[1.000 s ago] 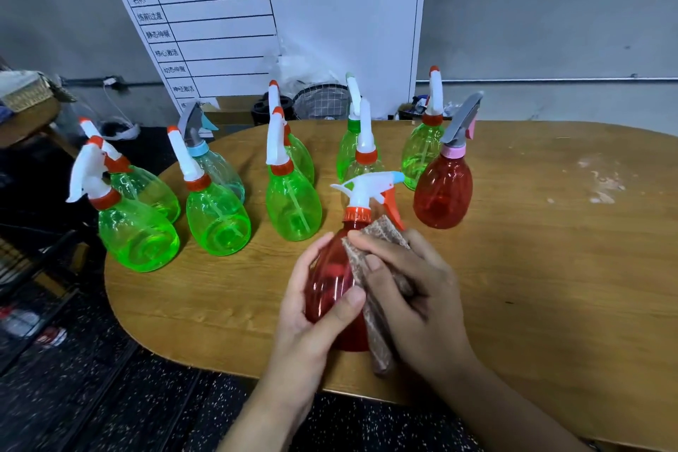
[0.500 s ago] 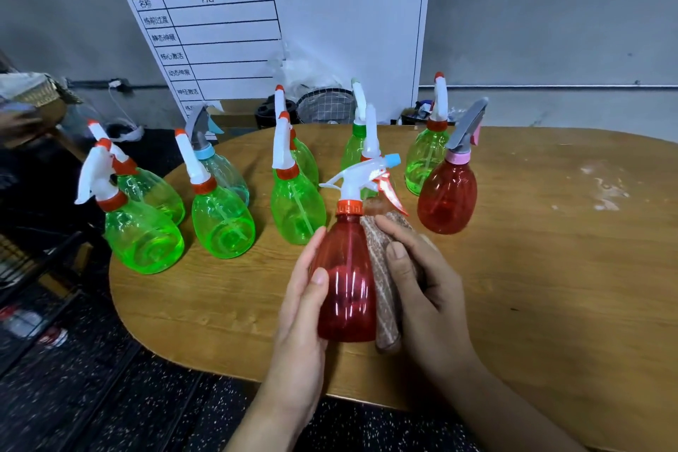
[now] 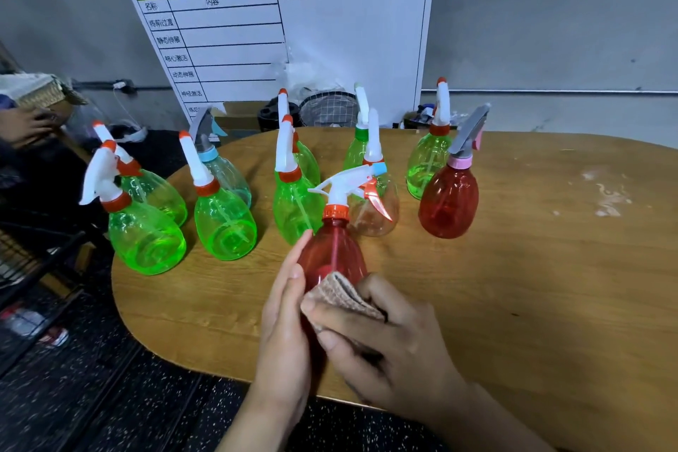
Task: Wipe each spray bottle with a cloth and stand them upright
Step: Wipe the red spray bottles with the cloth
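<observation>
On the table [image 3: 513, 286], near its front edge, the red spray bottle [image 3: 332, 253] now stands upright. My left hand [image 3: 284, 323] steadies it with straight fingers; my right hand [image 3: 385, 338], clamped on the cloth [image 3: 339, 294], has slid from the neck down to the belly. I judge this bottle's wipe nearly done.

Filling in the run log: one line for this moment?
step: wiping | left hand: steadies red spray bottle | right hand: rubs cloth on it | bottle: upright

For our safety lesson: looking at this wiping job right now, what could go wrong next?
1. The red bottle is steadied only by the left hand; the right hand, pushing the cloth, might tip it.
2. It stands near the table edge and could fall off.
3. Close-packed green bottles behind could be knocked.
</observation>
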`<action>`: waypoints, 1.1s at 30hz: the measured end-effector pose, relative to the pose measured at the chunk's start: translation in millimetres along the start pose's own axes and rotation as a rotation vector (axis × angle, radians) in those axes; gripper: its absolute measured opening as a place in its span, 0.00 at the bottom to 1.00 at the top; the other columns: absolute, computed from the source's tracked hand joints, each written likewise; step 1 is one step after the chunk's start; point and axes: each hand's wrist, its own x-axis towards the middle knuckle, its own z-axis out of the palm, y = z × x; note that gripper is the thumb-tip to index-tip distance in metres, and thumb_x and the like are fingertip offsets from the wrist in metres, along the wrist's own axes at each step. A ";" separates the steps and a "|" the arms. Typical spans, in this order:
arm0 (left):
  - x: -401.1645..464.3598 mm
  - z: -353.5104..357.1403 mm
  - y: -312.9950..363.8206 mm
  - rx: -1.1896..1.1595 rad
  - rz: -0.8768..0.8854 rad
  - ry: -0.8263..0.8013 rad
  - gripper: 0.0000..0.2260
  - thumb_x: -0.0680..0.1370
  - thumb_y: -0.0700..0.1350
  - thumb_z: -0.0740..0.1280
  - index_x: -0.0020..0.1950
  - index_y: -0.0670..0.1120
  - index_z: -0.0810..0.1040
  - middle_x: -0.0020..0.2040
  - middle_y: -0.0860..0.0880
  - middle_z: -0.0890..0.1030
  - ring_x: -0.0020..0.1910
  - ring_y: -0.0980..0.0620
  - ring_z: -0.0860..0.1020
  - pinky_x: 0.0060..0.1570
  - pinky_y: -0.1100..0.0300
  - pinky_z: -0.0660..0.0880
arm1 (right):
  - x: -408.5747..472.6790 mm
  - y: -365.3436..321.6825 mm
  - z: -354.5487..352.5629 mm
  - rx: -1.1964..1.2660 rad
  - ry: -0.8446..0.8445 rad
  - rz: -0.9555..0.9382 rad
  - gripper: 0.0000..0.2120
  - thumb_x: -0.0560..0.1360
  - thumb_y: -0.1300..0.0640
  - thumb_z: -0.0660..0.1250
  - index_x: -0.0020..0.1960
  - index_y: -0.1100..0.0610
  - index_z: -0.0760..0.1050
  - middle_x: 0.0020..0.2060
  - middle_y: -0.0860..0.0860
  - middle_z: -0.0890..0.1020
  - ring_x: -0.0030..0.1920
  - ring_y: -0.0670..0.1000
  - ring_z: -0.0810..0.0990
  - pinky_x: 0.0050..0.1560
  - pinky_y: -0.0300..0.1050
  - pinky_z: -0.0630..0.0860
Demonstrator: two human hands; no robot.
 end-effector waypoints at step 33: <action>-2.4 3.4 -14.3 0.183 0.051 -0.106 0.19 0.82 0.49 0.62 0.72 0.52 0.79 0.69 0.59 0.82 0.73 0.59 0.76 0.73 0.63 0.70 | 7.0 23.4 -9.8 0.079 0.175 0.366 0.15 0.83 0.49 0.64 0.66 0.47 0.82 0.51 0.48 0.79 0.49 0.46 0.82 0.47 0.44 0.79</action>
